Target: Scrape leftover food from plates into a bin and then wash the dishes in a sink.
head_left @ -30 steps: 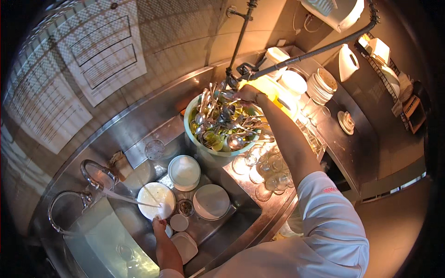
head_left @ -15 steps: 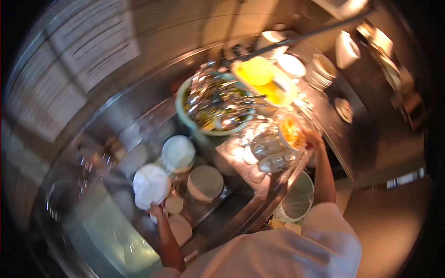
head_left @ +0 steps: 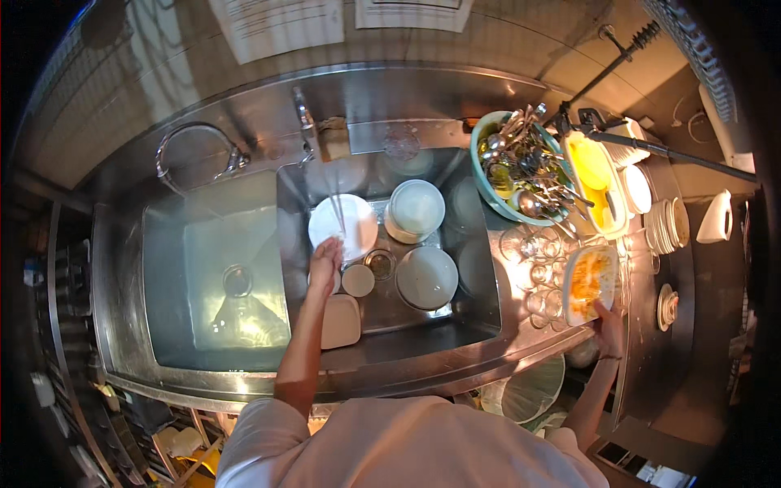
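Sink station, steel, two basins, seen from above my own arms. My left hand (head_left: 325, 264) reaches into the right basin (head_left: 476, 281), fingers curled together over the near edge of a round white plate (head_left: 343, 225) that lies flat under a thin stream of water from the steel tap (head_left: 304, 122); whether the fingers truly clamp the rim or only rest on it I cannot tell. Beside that plate: a white upturned bowl (head_left: 416, 208), a second white bowl (head_left: 426, 277), a small glass cup (head_left: 379, 263), a small round beige dish (head_left: 357, 280) and a rounded beige rectangular dish (head_left: 341, 320) just beside my forearm. The left basin (head_left: 175, 285) holds water. My right hand (head_left: 607, 327) grips the near end of a white rectangular dish smeared with orange food (head_left: 589, 283), fingers closed on its rim, on the counter right of the sink, among clear drinking glasses (head_left: 537, 272). Behind it: a pale green round tub full of steel cutlery (head_left: 521, 167), a yellow-soiled rectangular tray (head_left: 595, 179), a stack of white plates (head_left: 669, 225).
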`<state>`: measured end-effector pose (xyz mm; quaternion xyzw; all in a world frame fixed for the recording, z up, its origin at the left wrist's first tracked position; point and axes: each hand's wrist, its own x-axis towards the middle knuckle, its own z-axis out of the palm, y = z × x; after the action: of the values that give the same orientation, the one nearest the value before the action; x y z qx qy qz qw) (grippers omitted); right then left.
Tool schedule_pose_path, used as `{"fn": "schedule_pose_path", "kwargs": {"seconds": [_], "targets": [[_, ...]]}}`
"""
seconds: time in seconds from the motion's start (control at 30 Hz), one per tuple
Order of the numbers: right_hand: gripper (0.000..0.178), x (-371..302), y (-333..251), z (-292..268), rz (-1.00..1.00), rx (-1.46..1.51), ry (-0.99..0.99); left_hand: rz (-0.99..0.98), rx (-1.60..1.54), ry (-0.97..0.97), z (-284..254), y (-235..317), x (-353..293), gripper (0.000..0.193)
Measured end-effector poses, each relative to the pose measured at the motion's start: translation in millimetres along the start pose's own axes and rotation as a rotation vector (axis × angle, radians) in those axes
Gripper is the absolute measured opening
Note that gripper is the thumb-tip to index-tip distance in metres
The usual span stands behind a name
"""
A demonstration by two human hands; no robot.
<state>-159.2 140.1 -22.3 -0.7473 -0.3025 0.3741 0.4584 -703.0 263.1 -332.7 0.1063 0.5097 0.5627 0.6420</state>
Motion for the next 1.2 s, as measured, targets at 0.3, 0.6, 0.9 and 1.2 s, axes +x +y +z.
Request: {"fn": "schedule_pose_path", "kwargs": {"seconds": [0.3, 0.6, 0.9, 1.2], "targets": [[0.054, -61.6, 102.3, 392.5, 0.349, 0.567, -1.064, 0.6, 1.328, 0.965, -276.4, 147.9, -159.3, 0.024], [0.05, -69.4, 135.3, 574.9, 0.667, 0.473, -0.697, 0.144, -0.374, 0.079, -164.9, 166.0, -114.8, 0.029], [0.049, -69.8, 112.2, 552.7, 0.544, 0.254, -0.811, 0.653, 1.256, -0.197, -78.6, 86.3, 54.4, 0.026], [0.037, -44.8, 138.2, 546.3, 0.667, 0.431, -0.697, 0.715, 2.175, -0.783, -59.3, 111.3, 25.8, 0.031]]}}
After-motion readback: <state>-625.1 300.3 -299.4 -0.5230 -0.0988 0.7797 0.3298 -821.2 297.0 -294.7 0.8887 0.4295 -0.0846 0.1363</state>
